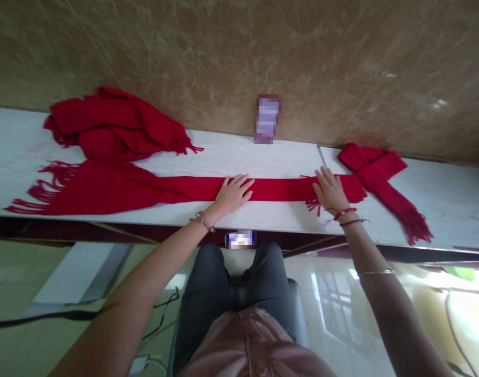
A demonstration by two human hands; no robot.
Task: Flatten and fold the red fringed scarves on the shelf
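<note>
A long red scarf [117, 188] lies stretched along a narrow white table [231, 157], its fringe at the far left. My left hand [233, 192] rests flat on the scarf's middle, fingers spread. My right hand [330, 189] lies flat on the scarf's fringed right end, fingers apart. A folded red scarf [376, 175] sits just right of that hand, its fringe trailing toward the table's front edge. A bunched red scarf [113, 125] is heaped at the back left.
A blurred small object [267, 119] stands at the table's back edge against a brown marbled wall. A phone [241, 239] sits on my lap. I sit on a chair; cables [160, 309] run over the glossy floor at left.
</note>
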